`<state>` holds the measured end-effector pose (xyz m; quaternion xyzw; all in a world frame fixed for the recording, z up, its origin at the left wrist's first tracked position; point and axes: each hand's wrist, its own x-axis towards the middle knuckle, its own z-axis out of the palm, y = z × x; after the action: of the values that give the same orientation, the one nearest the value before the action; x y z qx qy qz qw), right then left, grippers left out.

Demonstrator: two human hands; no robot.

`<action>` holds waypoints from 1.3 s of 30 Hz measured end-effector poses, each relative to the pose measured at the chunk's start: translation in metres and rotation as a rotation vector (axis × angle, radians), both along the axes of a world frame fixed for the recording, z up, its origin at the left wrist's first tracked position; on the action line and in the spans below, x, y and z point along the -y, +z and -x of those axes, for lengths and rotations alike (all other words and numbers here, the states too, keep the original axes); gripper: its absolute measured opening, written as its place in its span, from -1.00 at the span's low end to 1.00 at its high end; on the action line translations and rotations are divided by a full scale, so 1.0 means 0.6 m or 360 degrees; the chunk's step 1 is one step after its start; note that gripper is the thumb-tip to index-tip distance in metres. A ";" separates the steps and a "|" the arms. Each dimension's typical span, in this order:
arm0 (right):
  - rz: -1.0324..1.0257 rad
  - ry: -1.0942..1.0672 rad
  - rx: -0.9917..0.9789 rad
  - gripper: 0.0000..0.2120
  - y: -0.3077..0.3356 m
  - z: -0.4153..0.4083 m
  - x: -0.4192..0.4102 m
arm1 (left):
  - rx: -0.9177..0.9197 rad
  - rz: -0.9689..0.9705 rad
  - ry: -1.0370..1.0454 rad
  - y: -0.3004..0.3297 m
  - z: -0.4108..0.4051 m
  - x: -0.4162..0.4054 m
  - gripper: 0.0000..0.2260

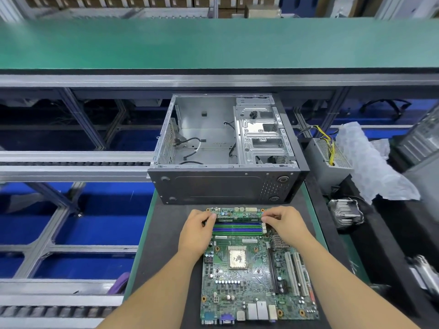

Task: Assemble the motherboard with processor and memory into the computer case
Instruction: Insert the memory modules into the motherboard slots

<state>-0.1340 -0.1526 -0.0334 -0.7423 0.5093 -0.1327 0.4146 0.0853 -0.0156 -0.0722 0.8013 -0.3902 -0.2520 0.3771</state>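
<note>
The motherboard (251, 274) lies on the table just before the empty computer case (225, 162) — processor (237, 258) seated, both hands (198, 230) (283, 224) pinching a memory stick (237, 219) — mounting remains.

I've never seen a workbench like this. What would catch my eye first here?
First, the green motherboard lying flat on the dark mat, with the left hand and the right hand at the two ends of the memory slots near its far edge. Just beyond stands the open computer case, bare metal inside with a few loose black cables. To the right, a power supply with yellow wires sits beside crumpled bubble wrap.
</note>
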 end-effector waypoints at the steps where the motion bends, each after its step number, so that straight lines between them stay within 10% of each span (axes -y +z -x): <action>1: 0.0001 -0.0016 0.0027 -0.82 0.000 0.000 0.000 | -0.0007 0.0005 0.0004 0.001 0.000 0.000 -0.83; 39: -0.0049 -0.0022 -0.0004 -0.89 0.003 0.001 0.000 | -0.0012 -0.0067 0.0042 0.012 0.002 0.002 -0.77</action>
<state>-0.1346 -0.1525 -0.0315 -0.7324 0.5170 -0.1267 0.4245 0.0839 -0.0170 -0.0649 0.8132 -0.3729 -0.2580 0.3649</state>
